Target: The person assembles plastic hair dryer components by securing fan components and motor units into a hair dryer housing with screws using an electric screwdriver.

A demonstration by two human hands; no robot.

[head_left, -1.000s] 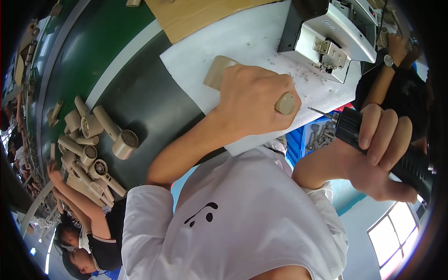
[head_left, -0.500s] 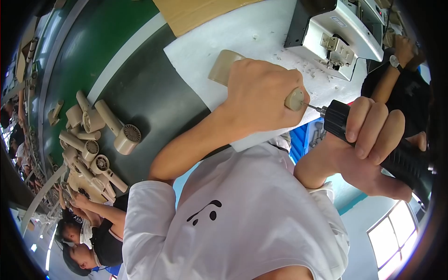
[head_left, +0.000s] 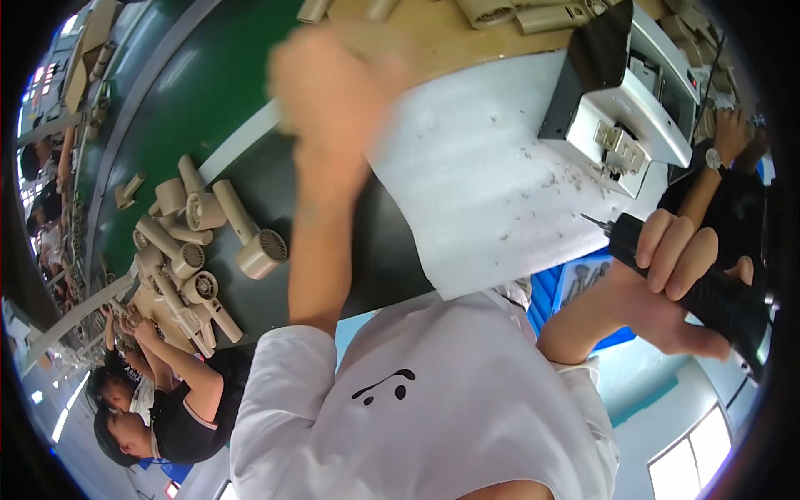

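Note:
My left hand is up at the far side of the bench, smeared by motion. A blurred beige hair dryer shows at its fingers and seems to be in its grip; its outline is not sharp. On the right, my right hand is wrapped round a black electric screwdriver. The thin bit points left, over the white foam sheet, and touches nothing. Dark small screws lie scattered on that sheet.
Several beige hair dryers lie on the bench at left. More lie on cardboard at the far edge. A metal screw feeder stands at the far right. Below the sheet is a blue crate. Other people work at both sides.
My left hand has swung away from the screwdriver, far and to the left, with the beige hair dryer. The bit no longer touches the hair dryer's end. The whole view has shifted.

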